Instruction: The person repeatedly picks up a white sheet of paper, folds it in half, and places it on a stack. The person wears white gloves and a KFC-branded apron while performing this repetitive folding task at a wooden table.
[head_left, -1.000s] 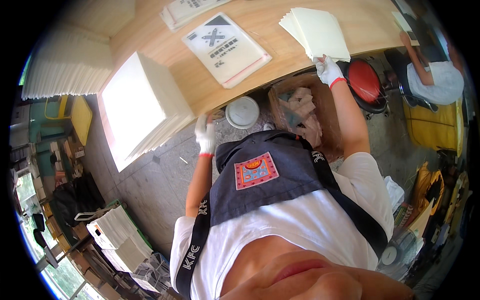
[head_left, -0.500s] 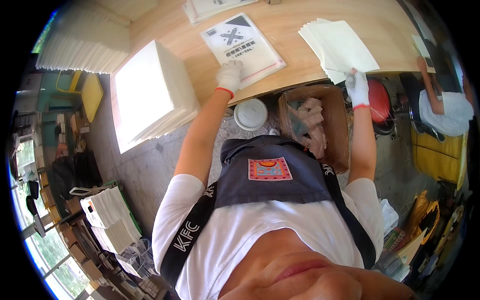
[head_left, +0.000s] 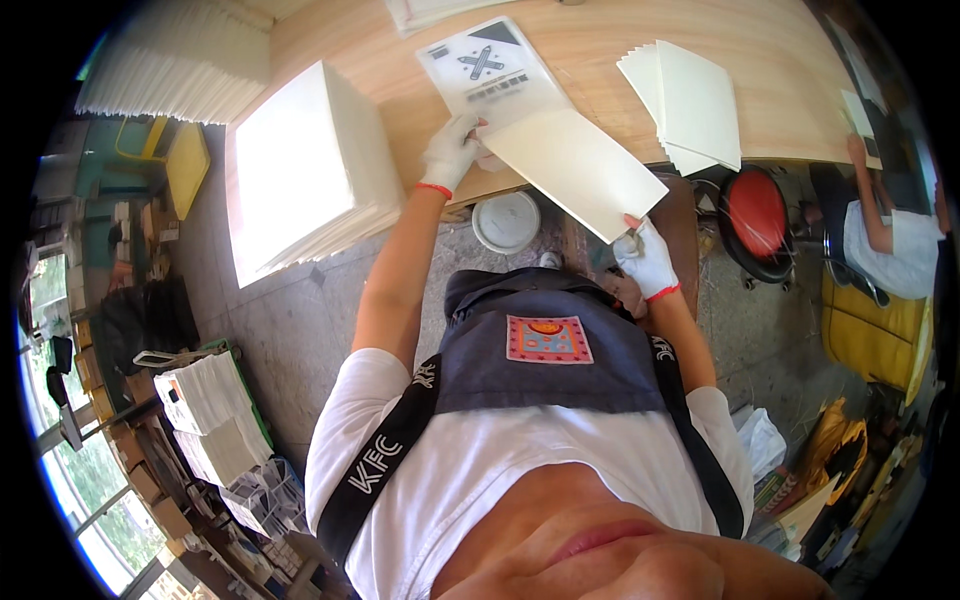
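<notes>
My right hand, in a white glove with bare fingertips, grips the near corner of a cream paper sheet or thin booklet. The sheet slants over the table edge, its far left end against the mouth of a printed plastic bag. That bag lies on top of a small stack and bears a dark crossed-pencil picture. At the bag's near left edge is my left hand, also gloved, its thumb and finger pinching the plastic. Whether the sheet's end is inside the bag, I cannot tell.
A fanned pile of cream sheets lies to the right on the wooden table. Tall paper stacks stand left. Below the edge are a white bucket, a cardboard box and a red stool. Another person sits far right.
My right hand has taken a cream sheet off the fanned pile and brought it left to the bag. My left hand has gone from resting on the bag to pinching its edge.
</notes>
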